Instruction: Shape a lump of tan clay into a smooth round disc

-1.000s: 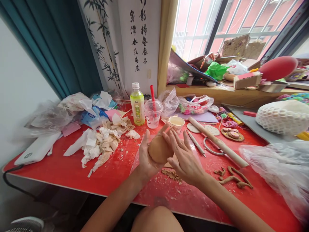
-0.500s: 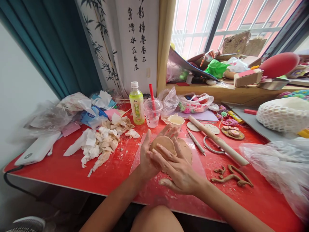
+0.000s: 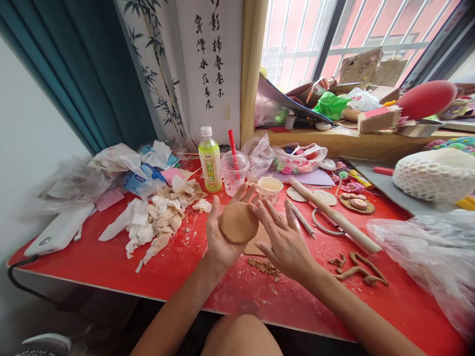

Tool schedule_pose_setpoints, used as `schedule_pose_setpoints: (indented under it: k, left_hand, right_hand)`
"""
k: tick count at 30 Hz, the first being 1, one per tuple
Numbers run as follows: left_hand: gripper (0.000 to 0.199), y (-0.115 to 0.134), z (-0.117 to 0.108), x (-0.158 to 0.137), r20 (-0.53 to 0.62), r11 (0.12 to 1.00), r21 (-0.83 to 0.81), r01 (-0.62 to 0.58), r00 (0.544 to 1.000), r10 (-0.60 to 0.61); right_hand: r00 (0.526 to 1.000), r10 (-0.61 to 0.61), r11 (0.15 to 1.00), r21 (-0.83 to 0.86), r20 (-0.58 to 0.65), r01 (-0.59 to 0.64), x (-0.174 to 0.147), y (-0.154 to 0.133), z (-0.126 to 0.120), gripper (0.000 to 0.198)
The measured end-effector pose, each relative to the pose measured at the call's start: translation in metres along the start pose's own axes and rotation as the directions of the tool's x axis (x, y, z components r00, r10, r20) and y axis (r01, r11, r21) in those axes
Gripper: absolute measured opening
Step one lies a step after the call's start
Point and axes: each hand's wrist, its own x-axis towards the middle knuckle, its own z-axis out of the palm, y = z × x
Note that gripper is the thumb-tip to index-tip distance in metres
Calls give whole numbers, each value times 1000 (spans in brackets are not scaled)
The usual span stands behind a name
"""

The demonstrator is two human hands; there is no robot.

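On the upturned palm of my left hand (image 3: 218, 244) rests a round, flat clay disc (image 3: 239, 223), brown and smooth, with the thumb along its left side. My right hand (image 3: 286, 247) is beside it with fingers spread, the fingertips at the disc's right edge; whether they press on it I cannot tell. Beneath the hands, partly hidden, a flat clay slab (image 3: 257, 242) lies on the table. Crumbled clay scraps (image 3: 265, 267) are scattered in front of it.
Behind the hands stand a paper cup (image 3: 270, 187), a plastic cup with a red straw (image 3: 234, 173) and a green drink bottle (image 3: 210, 165). Crumpled tissues (image 3: 159, 217) lie left. A rolling pin (image 3: 334, 215), clay coils (image 3: 361, 269) and a plastic bag (image 3: 426, 252) lie right.
My right hand has drawn off the disc to the right, uncovering its face. My left hand has shifted slightly left with the disc, and the slab and scraps show more.
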Motion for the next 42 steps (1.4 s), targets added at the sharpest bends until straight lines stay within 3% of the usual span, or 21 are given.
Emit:
schedule_pose_setpoints:
  k: [3, 7, 14, 19, 22, 26, 28, 34, 40, 42]
  left_hand:
    - [53, 9, 1, 0, 5, 993, 15, -114, 994, 113]
    - [51, 16, 1, 1, -6, 977, 25, -211, 978, 211]
    - [53, 12, 3, -1, 4, 991, 16, -132, 991, 132]
    - [54, 13, -1, 3, -47, 977, 65, -205, 977, 208]
    - [56, 12, -2, 4, -105, 979, 98, -181, 976, 191]
    - [55, 10, 1, 3, -62, 985, 77, -151, 986, 156]
    - [53, 10, 2, 2, -41, 987, 67, -146, 988, 149]
    - [55, 9, -1, 2, -52, 987, 80, -137, 989, 141]
    - [54, 5, 2, 1, 15, 998, 25, -54, 998, 54]
    - [54, 3, 1, 1, 10, 1000, 13, 2, 1000, -2]
  right_hand:
    - [1000, -5, 1000, -2, 14, 5, -5, -2, 1, 73]
    - [993, -115, 992, 41, -18, 116, -7, -12, -1, 75]
    - [997, -79, 995, 60, -9, 79, -1, -15, 2, 73]
    - [955, -290, 948, 152, 55, 279, -6, -25, 2, 74]
    - [925, -377, 915, 175, 45, 364, -7, -30, 0, 75]
    - [973, -225, 967, 111, -47, 229, -6, -21, 0, 75]
    - [986, -160, 982, 93, -36, 163, -5, -15, 0, 74]
    - [942, -335, 932, 151, 25, 328, -4, -20, -2, 69]
    - [987, -160, 984, 71, -27, 162, -3, -8, -4, 69]
    - [984, -179, 981, 67, -16, 180, -2, -7, -5, 71]
